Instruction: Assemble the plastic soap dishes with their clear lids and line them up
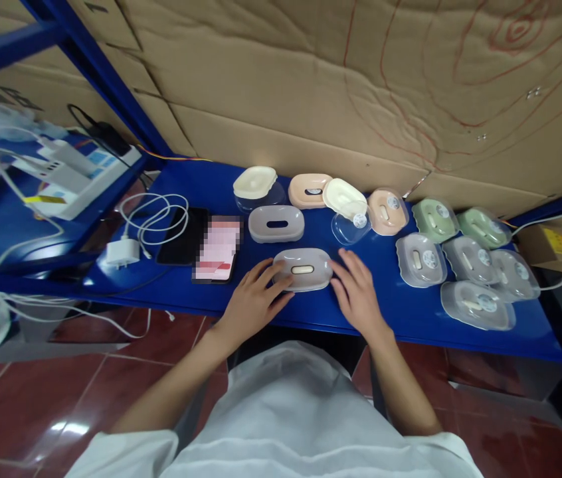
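Note:
A grey soap dish with a cream oval piece in its middle slot rests on the blue shelf in front of me. My left hand grips its left end, with fingertips over the rim and the thumb along the near side. At the opposite end is my right hand, its fingers apart and curved close by the rim. Whether they touch it I cannot tell. Just behind stands another grey soap dish, its dark slot showing the shelf.
Cream inner trays, a peach dish and a clear lid lie at the back. Several lidded grey and green dishes fill the right side. A phone, a white charger and a power strip are leftward.

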`<act>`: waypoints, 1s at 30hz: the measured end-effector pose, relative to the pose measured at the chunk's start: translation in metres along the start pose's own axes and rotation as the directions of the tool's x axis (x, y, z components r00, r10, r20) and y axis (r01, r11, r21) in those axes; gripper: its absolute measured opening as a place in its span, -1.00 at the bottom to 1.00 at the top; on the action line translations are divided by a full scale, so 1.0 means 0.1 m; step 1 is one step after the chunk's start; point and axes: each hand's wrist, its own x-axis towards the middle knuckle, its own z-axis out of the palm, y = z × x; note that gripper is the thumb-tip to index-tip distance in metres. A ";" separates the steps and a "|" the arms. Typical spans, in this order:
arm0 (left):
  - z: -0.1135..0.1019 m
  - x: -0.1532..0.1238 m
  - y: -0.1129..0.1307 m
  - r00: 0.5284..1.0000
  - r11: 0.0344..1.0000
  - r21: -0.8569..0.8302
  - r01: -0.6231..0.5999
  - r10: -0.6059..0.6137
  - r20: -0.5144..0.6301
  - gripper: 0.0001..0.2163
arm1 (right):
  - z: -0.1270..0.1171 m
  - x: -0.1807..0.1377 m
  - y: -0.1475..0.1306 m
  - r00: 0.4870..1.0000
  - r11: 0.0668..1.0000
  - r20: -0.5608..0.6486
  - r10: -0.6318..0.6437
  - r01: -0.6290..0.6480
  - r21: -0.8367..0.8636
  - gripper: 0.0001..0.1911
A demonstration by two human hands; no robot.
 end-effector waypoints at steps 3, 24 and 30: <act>-0.01 -0.02 0.03 0.999 0.995 -0.096 0.038 -0.040 -0.024 -0.79 | -0.07 0.19 0.18 0.996 0.994 -0.013 0.087 -0.088 -0.062 -0.39; -0.03 -0.12 0.00 0.970 0.889 -0.392 0.236 -0.238 0.044 -0.47 | -0.23 -0.29 0.05 0.973 0.962 -0.056 0.226 -0.214 0.168 -0.47; -0.01 -0.13 -0.05 0.970 0.855 -0.460 0.240 -0.233 0.072 -0.32 | 0.02 -0.03 -0.35 0.982 0.989 0.135 -0.130 0.119 0.086 -0.43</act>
